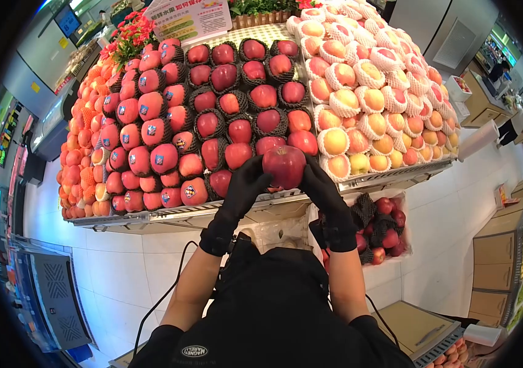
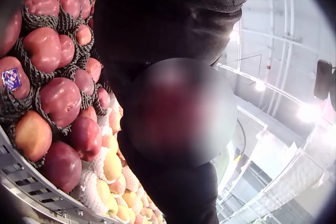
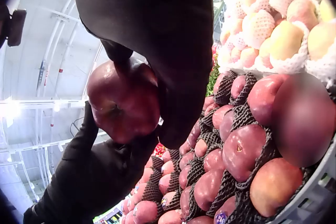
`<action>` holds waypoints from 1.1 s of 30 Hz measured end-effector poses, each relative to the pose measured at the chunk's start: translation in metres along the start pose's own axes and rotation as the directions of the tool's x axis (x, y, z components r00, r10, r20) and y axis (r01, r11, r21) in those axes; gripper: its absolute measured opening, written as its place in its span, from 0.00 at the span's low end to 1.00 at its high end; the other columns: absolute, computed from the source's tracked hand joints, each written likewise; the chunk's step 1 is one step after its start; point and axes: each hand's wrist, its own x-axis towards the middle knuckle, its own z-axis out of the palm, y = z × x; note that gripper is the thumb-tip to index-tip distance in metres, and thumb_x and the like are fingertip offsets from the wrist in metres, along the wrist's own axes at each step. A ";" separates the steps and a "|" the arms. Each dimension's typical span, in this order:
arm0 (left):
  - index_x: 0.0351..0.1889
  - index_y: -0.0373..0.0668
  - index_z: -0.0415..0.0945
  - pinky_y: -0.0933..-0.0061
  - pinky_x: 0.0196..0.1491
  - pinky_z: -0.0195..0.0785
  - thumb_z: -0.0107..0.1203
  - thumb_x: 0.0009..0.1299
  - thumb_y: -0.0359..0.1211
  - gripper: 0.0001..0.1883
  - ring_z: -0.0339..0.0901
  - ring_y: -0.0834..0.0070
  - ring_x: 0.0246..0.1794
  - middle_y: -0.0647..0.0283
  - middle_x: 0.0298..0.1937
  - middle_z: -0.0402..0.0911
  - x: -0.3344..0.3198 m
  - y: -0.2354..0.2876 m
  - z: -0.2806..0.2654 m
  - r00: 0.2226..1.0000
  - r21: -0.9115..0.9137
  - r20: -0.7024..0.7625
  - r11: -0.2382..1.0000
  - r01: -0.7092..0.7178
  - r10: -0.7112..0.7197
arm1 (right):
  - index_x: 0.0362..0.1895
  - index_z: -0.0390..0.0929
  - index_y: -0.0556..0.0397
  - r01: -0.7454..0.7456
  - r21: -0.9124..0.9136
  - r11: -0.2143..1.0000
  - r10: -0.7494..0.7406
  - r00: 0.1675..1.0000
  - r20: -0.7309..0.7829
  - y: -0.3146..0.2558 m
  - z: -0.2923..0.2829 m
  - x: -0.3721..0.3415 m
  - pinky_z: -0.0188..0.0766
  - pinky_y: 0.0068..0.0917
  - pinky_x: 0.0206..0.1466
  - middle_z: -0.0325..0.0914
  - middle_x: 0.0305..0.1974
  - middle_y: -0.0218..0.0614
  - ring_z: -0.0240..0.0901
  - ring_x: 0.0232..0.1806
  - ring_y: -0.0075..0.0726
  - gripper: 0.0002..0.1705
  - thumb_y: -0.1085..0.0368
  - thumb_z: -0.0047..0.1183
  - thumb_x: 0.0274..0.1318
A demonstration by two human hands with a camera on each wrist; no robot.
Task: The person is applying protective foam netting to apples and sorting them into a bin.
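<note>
Both black-gloved hands grip one dark red apple [image 1: 284,167] between them, above the front edge of the fruit display. My left hand [image 1: 246,187] curls round its left side, and my right hand [image 1: 324,189] round its right side. In the right wrist view the bare apple [image 3: 123,100] sits between the right hand [image 3: 157,40] and the left hand [image 3: 92,171]. A blurred patch covers the middle of the left wrist view, where the left hand [image 2: 168,19] shows dark above it. Behind the held apple lie rows of red apples [image 1: 239,130] in black foam nets.
Pale apples in white nets [image 1: 370,101] fill the right side of the display; stickered red apples [image 1: 153,131] fill the left. A rail [image 1: 169,216] runs along the front. Below it, a lined box of red apples [image 1: 390,224] stands right of the body. A sign [image 1: 188,19] stands behind.
</note>
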 end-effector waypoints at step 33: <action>0.71 0.30 0.48 0.60 0.67 0.58 0.69 0.57 0.43 0.51 0.61 0.56 0.69 0.42 0.68 0.60 0.039 -0.019 -0.174 0.950 0.273 -0.144 0.934 -0.229 0.276 | 0.64 0.59 0.57 -0.029 -0.110 0.993 0.003 0.973 -0.232 0.066 0.167 0.155 0.70 0.29 0.52 0.68 0.55 0.40 0.70 0.52 0.33 0.30 0.58 0.47 0.62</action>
